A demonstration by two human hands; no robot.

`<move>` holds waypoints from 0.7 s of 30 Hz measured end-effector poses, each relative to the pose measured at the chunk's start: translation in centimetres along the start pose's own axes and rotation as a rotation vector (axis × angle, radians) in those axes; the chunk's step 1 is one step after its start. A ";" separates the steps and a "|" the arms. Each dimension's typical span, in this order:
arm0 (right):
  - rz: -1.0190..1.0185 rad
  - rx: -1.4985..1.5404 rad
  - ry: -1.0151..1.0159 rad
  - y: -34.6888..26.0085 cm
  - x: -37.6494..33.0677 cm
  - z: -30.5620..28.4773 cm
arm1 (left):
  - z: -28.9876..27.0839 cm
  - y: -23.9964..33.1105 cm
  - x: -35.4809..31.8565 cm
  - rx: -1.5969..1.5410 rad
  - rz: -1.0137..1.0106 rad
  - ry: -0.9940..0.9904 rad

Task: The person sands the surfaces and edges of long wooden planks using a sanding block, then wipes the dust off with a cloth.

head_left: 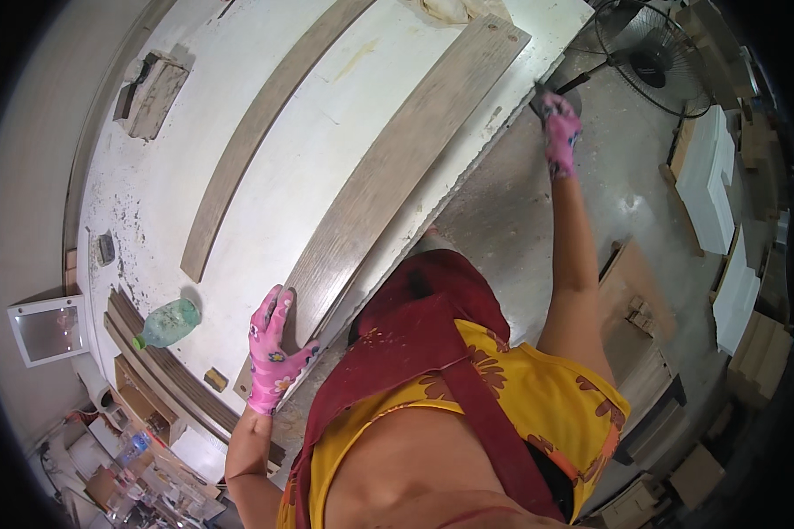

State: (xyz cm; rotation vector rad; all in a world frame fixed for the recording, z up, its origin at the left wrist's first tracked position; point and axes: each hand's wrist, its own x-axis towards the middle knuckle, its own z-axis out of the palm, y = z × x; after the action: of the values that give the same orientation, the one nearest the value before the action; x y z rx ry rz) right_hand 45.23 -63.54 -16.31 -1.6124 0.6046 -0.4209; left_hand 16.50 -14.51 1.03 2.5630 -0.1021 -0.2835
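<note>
A long grey-brown wooden board [406,145] lies along the near edge of the white worktable [313,150], with small round holes at its far end. My left hand [276,353], in a pink flowered glove, grips the board's near end, with fingers on one edge and the thumb over the other. Out past the table's edge, my right hand [560,132] wears a matching glove, its fingers closed. A small dark piece [540,91] shows at those fingers, too blurred to name. Apart from both hands, a narrower wooden strip [265,123] lies parallel to the board.
A green plastic bottle [169,323] lies on its side by stacked strips [172,370] at the table's left end. Farther back sits a wooden block [154,95]. A standing fan [651,66] is beyond my right hand, and white panels [706,181] lie along the right.
</note>
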 end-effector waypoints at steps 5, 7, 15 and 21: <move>0.173 0.066 0.024 6.4 -6.7 -2.3 | -2.5 -0.3 0.9 -0.245 -0.071 -0.117; 0.171 0.120 0.043 6.5 -8.0 -2.7 | -3.5 -1.0 1.3 -0.305 -0.080 -0.161; 0.093 0.143 0.038 2.7 -10.2 -3.1 | -7.7 -0.8 2.2 -0.673 -0.213 -0.308; 0.040 0.175 -0.032 1.2 -13.1 -2.0 | -6.1 -3.2 0.9 -1.124 -0.327 -0.550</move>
State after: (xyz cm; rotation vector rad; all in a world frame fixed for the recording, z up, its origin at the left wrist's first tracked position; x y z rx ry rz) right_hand 33.53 -57.30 -16.29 -1.4358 0.5594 -0.4066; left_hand 18.78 -8.74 4.11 1.3285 0.2221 -0.8729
